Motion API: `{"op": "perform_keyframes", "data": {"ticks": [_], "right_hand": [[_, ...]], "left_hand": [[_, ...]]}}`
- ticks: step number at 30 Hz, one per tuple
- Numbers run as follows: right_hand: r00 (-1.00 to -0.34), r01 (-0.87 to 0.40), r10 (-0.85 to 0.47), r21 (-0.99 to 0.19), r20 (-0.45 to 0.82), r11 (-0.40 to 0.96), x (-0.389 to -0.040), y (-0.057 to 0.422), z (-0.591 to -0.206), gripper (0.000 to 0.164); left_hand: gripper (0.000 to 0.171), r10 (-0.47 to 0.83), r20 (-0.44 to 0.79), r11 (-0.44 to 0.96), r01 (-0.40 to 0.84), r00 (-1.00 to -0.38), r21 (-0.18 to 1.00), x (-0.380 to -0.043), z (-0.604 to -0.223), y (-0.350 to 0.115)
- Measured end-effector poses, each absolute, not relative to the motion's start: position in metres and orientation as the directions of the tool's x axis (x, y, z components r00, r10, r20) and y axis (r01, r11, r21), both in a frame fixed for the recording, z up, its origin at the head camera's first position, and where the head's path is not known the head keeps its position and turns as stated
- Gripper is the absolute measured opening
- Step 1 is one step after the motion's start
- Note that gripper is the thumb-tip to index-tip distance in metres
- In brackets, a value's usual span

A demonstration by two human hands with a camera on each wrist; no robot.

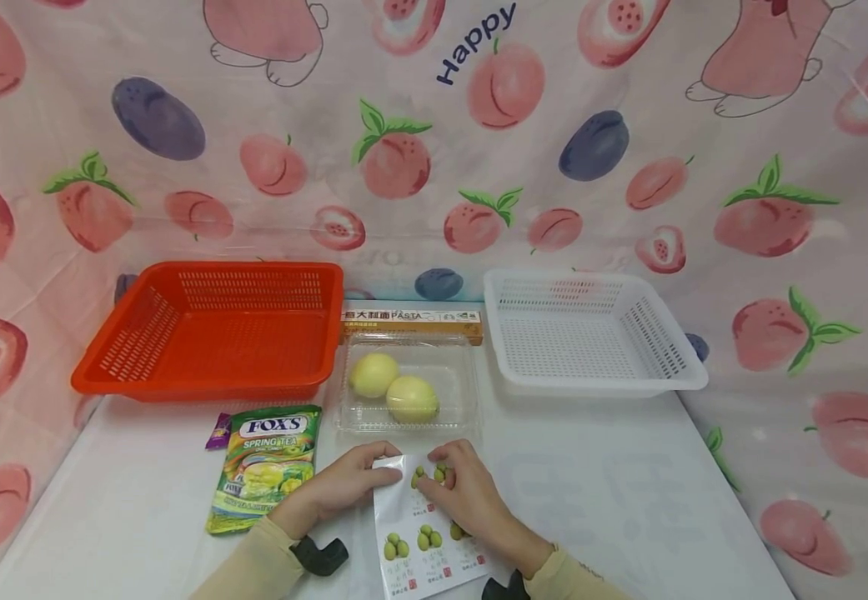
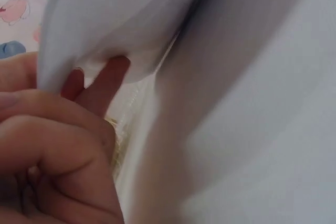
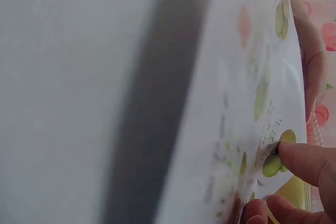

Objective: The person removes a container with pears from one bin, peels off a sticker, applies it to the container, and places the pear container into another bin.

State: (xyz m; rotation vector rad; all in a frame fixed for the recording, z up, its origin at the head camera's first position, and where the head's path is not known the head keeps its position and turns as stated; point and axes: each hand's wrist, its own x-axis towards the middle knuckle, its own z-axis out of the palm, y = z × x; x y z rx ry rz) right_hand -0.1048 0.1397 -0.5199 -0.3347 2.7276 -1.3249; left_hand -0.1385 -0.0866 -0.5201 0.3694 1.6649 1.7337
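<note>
A white sticker sheet printed with green fruit pictures is held up at a tilt over the table. My left hand grips its top left edge, thumb in front and fingers behind. In the left wrist view the fingertips press against the back of the sheet. My right hand pinches the sheet near the top right, its thumb on a fruit picture. Whether a sticker is lifted there I cannot tell. Just beyond the hands, a clear plastic box holds two pale yellow fruits.
Left of the hands lies a green FOX'S candy bag, with a small purple packet beside it. A red basket stands back left, a white basket back right. Between them is a pasta box behind the clear box.
</note>
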Motion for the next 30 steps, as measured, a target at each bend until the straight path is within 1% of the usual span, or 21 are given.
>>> {"op": "perform_keyframes", "data": {"ticks": [6, 11, 14, 22, 30], "right_hand": [[-0.968, -0.156, -0.249, -0.786, 0.003, 0.598, -0.1048, 0.1417, -0.5225, 0.044], [-0.968, -0.158, -0.252, -0.794, 0.006, 0.587, -0.1052, 0.1416, -0.5217, 0.038], [-0.968, -0.161, -0.249, -0.797, 0.013, 0.582, -0.1051, 0.1410, -0.5207, 0.037], [-0.965, -0.183, -0.260, -0.817, 0.042, 0.547, -0.1049, 0.1404, -0.5215, 0.045], [-0.960, -0.211, -0.268, -0.839, 0.082, 0.501, -0.1051, 0.1406, -0.5185, 0.045]], "left_hand": [[0.029, 0.683, -0.244, -0.030, -0.360, -0.689, 0.933, -0.1401, -0.5281, -0.0874], [0.028, 0.683, -0.235, -0.089, -0.398, -0.691, 0.913, -0.1399, -0.5306, -0.0861], [0.028, 0.672, -0.243, -0.096, -0.407, -0.700, 0.908, -0.1397, -0.5301, -0.0855], [0.027, 0.632, -0.262, -0.088, -0.404, -0.729, 0.910, -0.1400, -0.5267, -0.0836], [0.028, 0.626, -0.264, -0.087, -0.403, -0.733, 0.911, -0.1408, -0.5259, -0.0850]]}}
